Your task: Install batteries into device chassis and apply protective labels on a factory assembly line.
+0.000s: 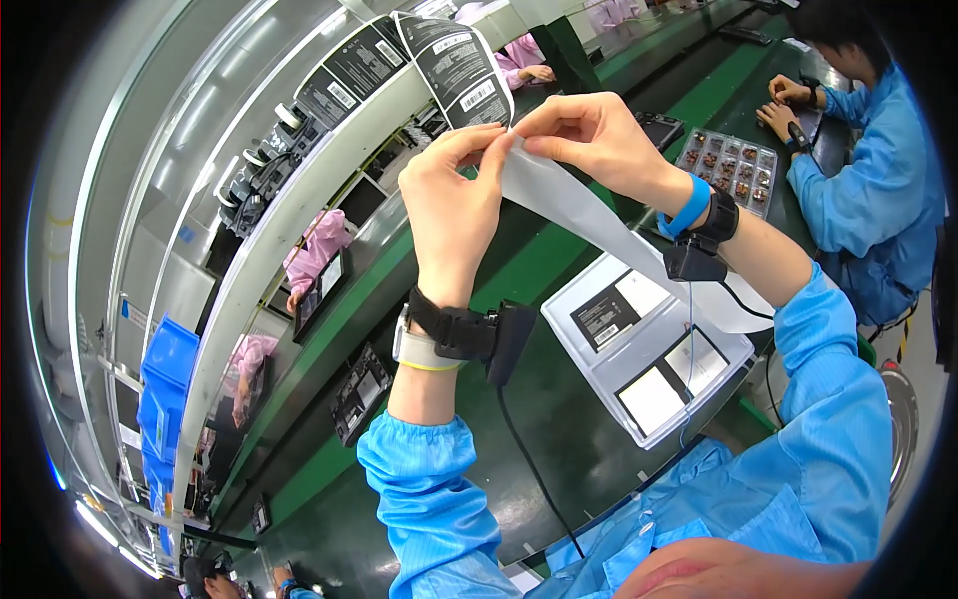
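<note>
In front of me both hands meet at a strip of black printed labels [461, 70] on white backing paper [574, 205]. My left hand [454, 195] pinches the strip's edge between thumb and fingers. Right beside it, my right hand [604, 145] pinches the same place, its fingertips almost touching the left ones. The labels rise above my hands toward the shelf, and the bare backing hangs down past my right wrist. What lies between the fingertips is too small to make out. Below them stands a white plastic tray [631, 351] with flat rectangular packs, one with a black label [604, 317].
A clear compartment box [728, 170] of small copper-coloured parts sits at the right, near a co-worker in blue [863, 170]. More labels [344, 75] lie on the white overhead shelf [254, 215]. Blue bins [170, 374] hang at the left. A black cable [529, 454] trails from my left wrist.
</note>
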Available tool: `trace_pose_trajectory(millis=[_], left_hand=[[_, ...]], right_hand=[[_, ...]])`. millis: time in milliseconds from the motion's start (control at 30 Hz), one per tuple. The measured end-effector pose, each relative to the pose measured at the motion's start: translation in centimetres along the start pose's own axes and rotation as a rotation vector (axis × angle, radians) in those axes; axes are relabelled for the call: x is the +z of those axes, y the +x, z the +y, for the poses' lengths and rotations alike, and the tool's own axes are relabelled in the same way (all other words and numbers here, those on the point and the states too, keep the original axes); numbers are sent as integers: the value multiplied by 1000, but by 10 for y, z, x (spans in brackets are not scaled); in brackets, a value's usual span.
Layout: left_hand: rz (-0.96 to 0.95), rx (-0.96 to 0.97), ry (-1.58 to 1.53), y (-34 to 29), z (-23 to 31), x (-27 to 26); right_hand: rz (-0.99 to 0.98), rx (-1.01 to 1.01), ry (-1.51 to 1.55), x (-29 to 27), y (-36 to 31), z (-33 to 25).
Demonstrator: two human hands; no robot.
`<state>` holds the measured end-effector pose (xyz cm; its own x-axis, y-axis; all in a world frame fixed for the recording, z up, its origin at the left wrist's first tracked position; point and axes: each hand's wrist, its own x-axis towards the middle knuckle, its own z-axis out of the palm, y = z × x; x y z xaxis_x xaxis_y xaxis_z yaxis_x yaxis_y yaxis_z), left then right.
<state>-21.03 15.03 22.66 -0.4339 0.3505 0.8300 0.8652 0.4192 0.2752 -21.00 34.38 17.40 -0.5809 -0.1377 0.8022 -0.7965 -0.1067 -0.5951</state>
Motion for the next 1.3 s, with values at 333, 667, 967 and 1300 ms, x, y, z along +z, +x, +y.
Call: trace_pose_trajectory(millis=[333,667,967,1300], left_hand=[[505,-47,206,-11,-16,-42],[-352,472,102,-135,31,-31],[-443,556,-50,-174,21,-17],[-475,416,-49,-190,15,-21]], right_hand=[[210,114,-297,-34,-25,11],[-214,-76,-508,-10,-78,-46],[-679,428,-157,9,-104,-1],[-667,523,-229,12,-116,14]])
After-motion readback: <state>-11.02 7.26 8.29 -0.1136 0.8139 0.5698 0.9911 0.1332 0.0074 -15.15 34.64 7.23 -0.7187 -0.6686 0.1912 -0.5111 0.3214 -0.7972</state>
